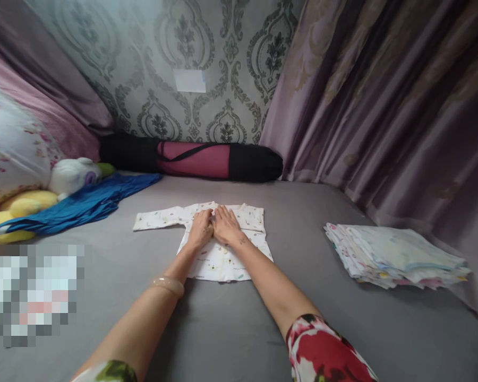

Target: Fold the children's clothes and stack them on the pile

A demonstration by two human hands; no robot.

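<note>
Left hand (201,227) and right hand (225,225) flat, side by side, on small white shirt (219,260). Fingers together, outstretched, gripping nothing (folded stack (394,254) well apart, rightward).

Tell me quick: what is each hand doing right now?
Left hand: open, palm flat on the small white shirt, holding nothing.
Right hand: open, flat on the same shirt, beside the left, holding nothing.

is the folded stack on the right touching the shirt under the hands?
No, the folded stack lies apart from the shirt, with bare grey sheet between them.
</note>
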